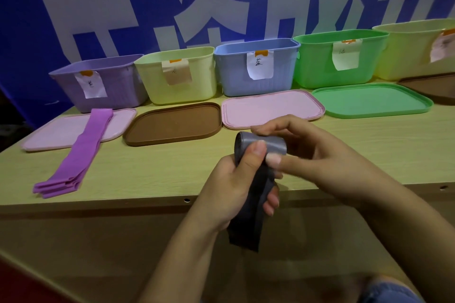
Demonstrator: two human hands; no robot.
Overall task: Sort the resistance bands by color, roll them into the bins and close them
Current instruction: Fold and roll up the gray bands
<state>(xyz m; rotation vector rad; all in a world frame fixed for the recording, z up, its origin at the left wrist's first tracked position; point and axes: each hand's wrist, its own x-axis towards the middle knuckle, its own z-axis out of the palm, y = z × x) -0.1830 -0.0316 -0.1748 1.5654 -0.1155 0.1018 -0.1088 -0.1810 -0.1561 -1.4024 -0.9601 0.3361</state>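
A grey resistance band (pixel 253 206) is partly rolled at its top, and its loose tail hangs down past the table's front edge. My left hand (pixel 236 187) grips the band below the roll, thumb up against it. My right hand (pixel 307 152) pinches the roll from the right. A purple band (pixel 76 155) lies folded flat on the table at the left, its far end resting on a pink lid (pixel 56 133). Open bins stand in a row at the back: purple (pixel 118 86), pale yellow (pixel 194 76), blue (pixel 234 74), green (pixel 317 66) and a second yellow (pixel 406 51).
Lids lie in front of the bins: a brown one (pixel 172 125), a pink one (pixel 268 108), a green one (pixel 369 101) and a dark one (pixel 428 88) at far right. A blue banner hangs behind. The wooden table's front edge (pixel 123 202) runs across the middle.
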